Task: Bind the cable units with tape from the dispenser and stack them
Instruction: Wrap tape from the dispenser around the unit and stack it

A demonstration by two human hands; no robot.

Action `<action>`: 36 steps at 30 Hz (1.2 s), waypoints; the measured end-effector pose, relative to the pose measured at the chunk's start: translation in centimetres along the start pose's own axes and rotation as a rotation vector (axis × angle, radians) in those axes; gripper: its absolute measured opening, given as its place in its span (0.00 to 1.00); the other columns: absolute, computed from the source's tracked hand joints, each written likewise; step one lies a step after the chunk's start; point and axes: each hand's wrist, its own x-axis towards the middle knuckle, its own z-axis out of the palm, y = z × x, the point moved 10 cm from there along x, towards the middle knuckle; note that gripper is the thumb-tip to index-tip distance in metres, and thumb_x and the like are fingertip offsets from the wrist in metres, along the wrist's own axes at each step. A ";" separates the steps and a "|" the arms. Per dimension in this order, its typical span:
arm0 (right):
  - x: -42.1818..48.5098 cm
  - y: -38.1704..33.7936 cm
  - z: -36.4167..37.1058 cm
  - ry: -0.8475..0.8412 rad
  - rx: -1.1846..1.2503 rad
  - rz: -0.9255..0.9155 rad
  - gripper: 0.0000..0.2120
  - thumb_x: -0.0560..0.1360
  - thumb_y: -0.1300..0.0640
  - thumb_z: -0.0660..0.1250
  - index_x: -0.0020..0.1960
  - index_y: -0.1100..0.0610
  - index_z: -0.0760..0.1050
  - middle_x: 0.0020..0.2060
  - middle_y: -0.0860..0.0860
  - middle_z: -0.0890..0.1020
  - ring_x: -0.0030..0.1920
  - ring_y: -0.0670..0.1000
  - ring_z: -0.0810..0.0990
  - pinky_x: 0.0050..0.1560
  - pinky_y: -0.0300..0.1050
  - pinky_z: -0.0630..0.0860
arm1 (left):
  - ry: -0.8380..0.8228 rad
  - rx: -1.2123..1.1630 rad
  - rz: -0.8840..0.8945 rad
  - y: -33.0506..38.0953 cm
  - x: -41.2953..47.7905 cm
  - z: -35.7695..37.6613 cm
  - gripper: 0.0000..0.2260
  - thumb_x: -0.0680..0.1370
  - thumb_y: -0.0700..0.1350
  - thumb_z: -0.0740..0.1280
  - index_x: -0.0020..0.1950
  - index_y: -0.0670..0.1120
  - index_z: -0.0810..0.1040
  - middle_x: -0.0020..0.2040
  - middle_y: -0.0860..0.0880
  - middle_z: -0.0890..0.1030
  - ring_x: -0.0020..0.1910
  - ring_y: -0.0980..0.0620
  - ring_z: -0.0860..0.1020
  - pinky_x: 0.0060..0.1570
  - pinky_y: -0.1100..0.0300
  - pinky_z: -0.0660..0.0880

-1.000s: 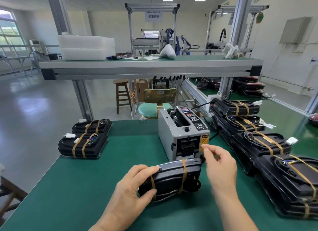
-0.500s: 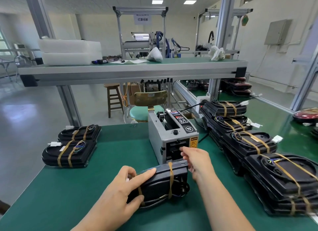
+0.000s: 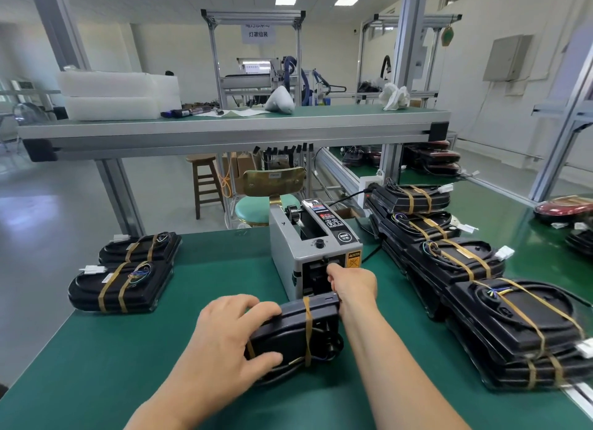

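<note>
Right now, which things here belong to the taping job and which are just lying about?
Job: cable unit under the left hand; tape dispenser, right hand at its outlet; left bound units; right bound units.
Lying about: foam blocks, markers, white rag, wooden stool.

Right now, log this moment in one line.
left hand: grips black taped cable unit | right hand: at grey tape dispenser outlet | stacked bound units: far left

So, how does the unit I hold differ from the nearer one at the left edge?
The held unit is gripped by the left hand and tilted up; the left-edge unit lies flat. The held unit's tape bands sit far apart; the left-edge unit's two sit close together. A white connector shows on the left-edge unit, none on the held unit. Both are black with brownish tape.
</note>
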 end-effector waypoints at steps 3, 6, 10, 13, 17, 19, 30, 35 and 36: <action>-0.5 0.3 -0.5 -0.006 0.091 -0.010 0.11 0.68 0.60 0.69 0.27 0.57 0.74 0.18 0.46 0.72 0.23 0.48 0.67 0.27 0.38 0.65 | 0.004 -0.005 0.029 2.1 1.4 0.3 0.15 0.74 0.59 0.66 0.59 0.59 0.70 0.55 0.64 0.71 0.54 0.62 0.70 0.67 0.60 0.60; -1.7 0.5 -1.8 -0.028 0.275 -0.047 0.10 0.70 0.63 0.69 0.31 0.58 0.74 0.21 0.48 0.72 0.20 0.45 0.65 0.21 0.35 0.64 | -0.048 0.036 0.033 3.0 2.2 1.7 0.24 0.78 0.57 0.62 0.72 0.68 0.57 0.61 0.63 0.69 0.57 0.57 0.71 0.60 0.60 0.66; -4.9 0.7 -3.3 -0.116 0.390 -0.114 0.11 0.73 0.62 0.71 0.32 0.58 0.76 0.24 0.49 0.75 0.22 0.43 0.69 0.22 0.33 0.67 | -0.052 0.259 0.034 3.0 2.9 2.5 0.27 0.81 0.59 0.55 0.71 0.75 0.41 0.60 0.58 0.69 0.57 0.55 0.71 0.71 0.55 0.54; -7.0 1.2 -3.4 -0.183 0.434 -0.100 0.08 0.74 0.63 0.70 0.36 0.59 0.79 0.27 0.50 0.79 0.24 0.43 0.73 0.23 0.33 0.70 | -0.085 0.275 0.019 3.0 3.0 2.8 0.27 0.80 0.59 0.56 0.73 0.73 0.44 0.57 0.57 0.69 0.57 0.55 0.72 0.74 0.52 0.51; -8.3 1.2 -3.3 -0.205 0.472 -0.097 0.07 0.75 0.65 0.70 0.39 0.61 0.82 0.29 0.52 0.81 0.26 0.45 0.78 0.25 0.34 0.74 | -0.063 0.220 0.016 3.2 3.1 2.6 0.27 0.79 0.57 0.58 0.74 0.72 0.49 0.53 0.57 0.70 0.52 0.53 0.71 0.67 0.56 0.59; -8.6 1.3 -3.1 -0.201 0.473 -0.094 0.06 0.75 0.66 0.69 0.39 0.62 0.82 0.30 0.53 0.82 0.27 0.45 0.79 0.25 0.35 0.75 | -0.058 0.191 0.011 3.1 3.0 2.5 0.26 0.79 0.56 0.60 0.74 0.71 0.53 0.53 0.57 0.71 0.50 0.52 0.71 0.65 0.58 0.60; -9.0 2.0 -3.1 -0.186 0.411 -0.119 0.09 0.75 0.64 0.70 0.37 0.59 0.84 0.26 0.50 0.77 0.24 0.43 0.71 0.24 0.34 0.70 | -0.048 0.168 -0.006 2.9 2.8 2.5 0.26 0.79 0.55 0.62 0.73 0.69 0.56 0.53 0.57 0.71 0.50 0.52 0.72 0.59 0.58 0.63; -9.1 2.3 -2.9 -0.181 0.414 -0.119 0.08 0.75 0.64 0.69 0.39 0.60 0.84 0.26 0.49 0.77 0.24 0.43 0.71 0.24 0.34 0.70 | -0.049 0.161 -0.010 2.8 2.8 2.6 0.25 0.79 0.56 0.62 0.73 0.69 0.56 0.53 0.57 0.71 0.50 0.52 0.72 0.59 0.59 0.63; -9.1 2.3 -3.0 -0.176 0.416 -0.125 0.08 0.75 0.64 0.69 0.39 0.60 0.84 0.26 0.49 0.77 0.24 0.43 0.72 0.24 0.34 0.70 | -0.047 0.158 -0.009 2.8 2.8 2.6 0.25 0.79 0.56 0.62 0.73 0.69 0.56 0.53 0.57 0.71 0.50 0.52 0.72 0.59 0.59 0.63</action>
